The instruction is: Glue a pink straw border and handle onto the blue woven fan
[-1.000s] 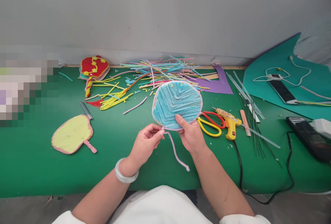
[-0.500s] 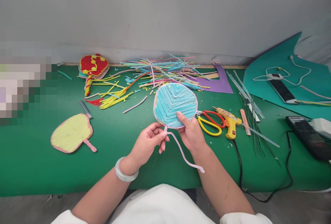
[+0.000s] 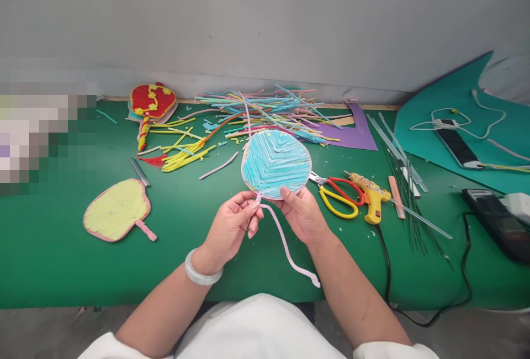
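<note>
A round fan [image 3: 275, 163], covered in blue pipe cleaners with a pink edge, is held up over the table. My right hand [image 3: 304, 212] grips its lower right rim, thumb on the front. My left hand [image 3: 238, 221] is closed, pinching the short handle below the fan, where a pink pipe cleaner [image 3: 285, 240] is wrapped. The free end of that pipe cleaner hangs down to the right between my forearms. A thin dark wire seems to run below my left fingers.
On the green table [image 3: 186, 270] lie a yellow fan [image 3: 118, 210], a red fan [image 3: 153, 100], a pile of pipe cleaners [image 3: 260, 105], scissors [image 3: 342, 196], a glue gun [image 3: 375, 199] with a black cord, green wires [image 3: 414, 210] and a phone [image 3: 457, 146].
The fan has shifted slightly left, and the scissors' blades show more beside it. The pipe cleaner's loose end hangs a little lower. Both hands keep their grip.
</note>
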Demonstrator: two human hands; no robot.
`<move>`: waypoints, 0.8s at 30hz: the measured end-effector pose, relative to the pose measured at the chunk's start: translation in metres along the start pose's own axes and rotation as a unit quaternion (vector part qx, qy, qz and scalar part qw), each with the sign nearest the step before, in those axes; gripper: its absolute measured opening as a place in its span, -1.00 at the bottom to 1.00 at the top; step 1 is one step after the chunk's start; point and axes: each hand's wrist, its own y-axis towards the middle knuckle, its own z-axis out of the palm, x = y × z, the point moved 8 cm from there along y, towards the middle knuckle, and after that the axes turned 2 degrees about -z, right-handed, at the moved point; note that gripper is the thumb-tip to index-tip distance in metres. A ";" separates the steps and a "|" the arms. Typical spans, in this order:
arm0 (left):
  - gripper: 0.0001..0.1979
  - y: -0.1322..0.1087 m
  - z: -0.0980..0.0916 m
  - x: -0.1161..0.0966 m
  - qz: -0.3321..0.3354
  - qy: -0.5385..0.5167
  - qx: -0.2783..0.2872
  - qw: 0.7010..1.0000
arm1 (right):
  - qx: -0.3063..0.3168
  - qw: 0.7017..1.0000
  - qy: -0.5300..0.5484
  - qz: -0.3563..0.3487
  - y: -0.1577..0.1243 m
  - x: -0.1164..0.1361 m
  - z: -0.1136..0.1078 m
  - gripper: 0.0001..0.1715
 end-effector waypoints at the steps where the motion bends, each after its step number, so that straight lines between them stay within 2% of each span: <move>1: -0.67 0.000 -0.001 -0.001 0.003 -0.008 -0.002 1.000 | 0.007 1.000 0.003 0.007 0.000 -0.002 0.001 -0.48; 5: -0.67 0.000 -0.002 -0.002 0.018 -0.019 -0.004 1.000 | 0.010 0.999 0.001 0.035 0.001 -0.013 0.000 -0.51; 18: -0.64 0.000 0.003 -0.001 0.024 -0.004 0.006 1.000 | -0.057 0.997 -0.005 0.051 -0.003 -0.022 -0.009 -0.65; 24: -0.63 -0.001 0.003 0.000 0.026 0.005 0.012 1.000 | -0.044 0.997 0.035 0.055 -0.002 -0.021 -0.006 -0.70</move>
